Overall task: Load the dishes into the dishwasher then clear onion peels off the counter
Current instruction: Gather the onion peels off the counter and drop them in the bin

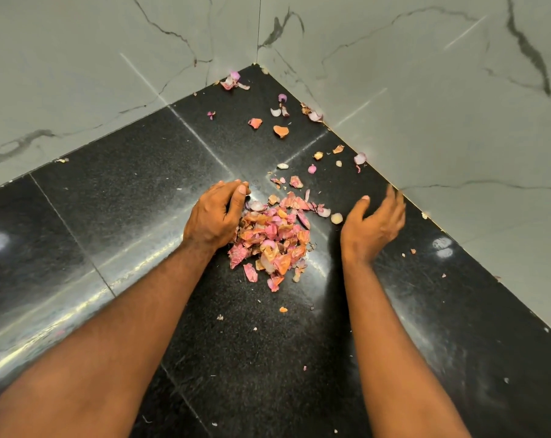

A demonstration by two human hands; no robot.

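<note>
A heap of pink and orange onion peels [272, 240] lies on the black granite counter [125, 197] between my two hands. My left hand [215, 214] rests cupped against the heap's left side, its fingers curled down toward the peels. My right hand [373, 224] hovers just right of the heap, palm facing left, fingers spread and relaxed, holding nothing. Loose peels [280, 131] are scattered farther back toward the corner, and more scraps [233, 80] sit against the wall.
White marble-look walls [425, 105] meet in a corner behind the counter and close it off on the left and right. Small peel crumbs [283, 309] dot the counter nearer to me. No dishes or dishwasher are in view.
</note>
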